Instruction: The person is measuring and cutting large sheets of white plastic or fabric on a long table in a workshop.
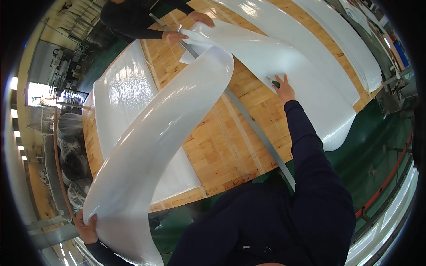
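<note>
Wooden planks make up the big surface (222, 146), which stands on a green floor (377, 146) in a workshop; bagged rolls (73, 159) lie along the left edge.

Head view: a long white sheet (164, 128) arches up off the surface in a broad, glossy curl. Its near end hangs at lower left, where the left hand (86, 228) grips the edge, fingers closed around the film. Its far end runs up to the top of the surface. The right hand (284, 88) is stretched out, pressing down on a flat part of the sheet beside a grey metal strip (253, 124) that crosses the surface lengthwise; its fingers are closed on a small green tool (276, 83), most of it hidden. More white sheets (337, 40) lie flat to the right, another (120, 97) to the left under the curl. At the far end a co-worker's hands (188, 26) hold the sheet's edge near the strip.
</note>
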